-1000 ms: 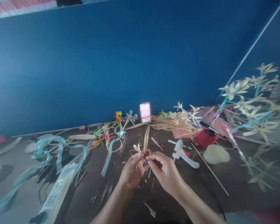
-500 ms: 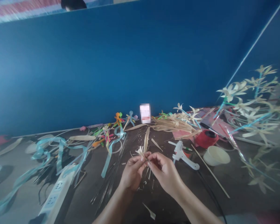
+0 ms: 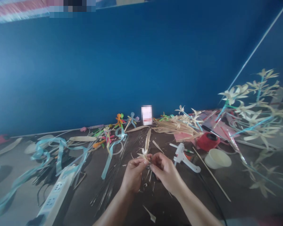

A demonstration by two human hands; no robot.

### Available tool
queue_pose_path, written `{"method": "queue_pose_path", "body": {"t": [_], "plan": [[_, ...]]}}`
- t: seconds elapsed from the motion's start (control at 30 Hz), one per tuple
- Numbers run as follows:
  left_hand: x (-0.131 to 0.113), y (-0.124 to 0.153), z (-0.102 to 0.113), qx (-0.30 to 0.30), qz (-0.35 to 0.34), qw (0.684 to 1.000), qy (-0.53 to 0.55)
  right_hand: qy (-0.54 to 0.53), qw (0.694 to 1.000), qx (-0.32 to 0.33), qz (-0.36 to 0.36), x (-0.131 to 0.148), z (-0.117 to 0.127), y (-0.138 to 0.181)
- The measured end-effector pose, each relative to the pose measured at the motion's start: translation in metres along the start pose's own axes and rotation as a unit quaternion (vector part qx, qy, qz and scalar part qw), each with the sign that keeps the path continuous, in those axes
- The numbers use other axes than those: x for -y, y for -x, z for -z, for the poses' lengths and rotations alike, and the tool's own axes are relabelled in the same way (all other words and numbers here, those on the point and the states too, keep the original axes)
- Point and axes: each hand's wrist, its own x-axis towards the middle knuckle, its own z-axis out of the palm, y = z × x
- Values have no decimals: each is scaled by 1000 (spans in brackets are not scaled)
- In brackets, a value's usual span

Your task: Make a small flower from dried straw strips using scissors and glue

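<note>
My left hand (image 3: 133,174) pinches a small pale flower (image 3: 144,153) made of dried, husk-like strips, its petals spreading above the fingertips. Close beside it, my right hand (image 3: 167,172) has thumb and fingers pressed together near the flower's base. Whatever lies between those right fingertips is too small to make out. Pale scraps (image 3: 151,216) are scattered on the dark table below the hands. Beyond the fingers lies a flat husk strip (image 3: 147,139), pointing away from me.
To the right are a white glue gun (image 3: 185,160), a thin stick (image 3: 212,175), a cream cup (image 3: 218,158), a red roll (image 3: 207,142) and husk flowers on blue stems (image 3: 252,124). Leftward lie thin wires (image 3: 113,171), light-blue ribbon (image 3: 60,153) and a power strip (image 3: 55,191). A blue partition (image 3: 132,62) stands behind.
My right hand's fingertips have drawn slightly away from the left hand's. The flower has turned a little, showing its petals more openly. My left hand keeps hold of it.
</note>
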Motion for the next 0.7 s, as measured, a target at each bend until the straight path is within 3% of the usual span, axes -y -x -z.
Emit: {"method": "queue_pose_path", "body": {"t": [0.33, 0.5, 0.57, 0.7], "plan": [[9, -7, 4, -36, -16, 997, -69, -26, 999, 7, -25, -13, 0, -5], [6, -12, 10, -51, -16, 990, -130, 149, 988, -17, 34, -6, 16, 3], [4, -16, 14, -60, -24, 988, -139, 280, 955, -63, 70, -6, 35, 7], [4, -21, 20, -70, -3, 993, -96, 525, 831, -166, 81, -24, 83, 15]]}}
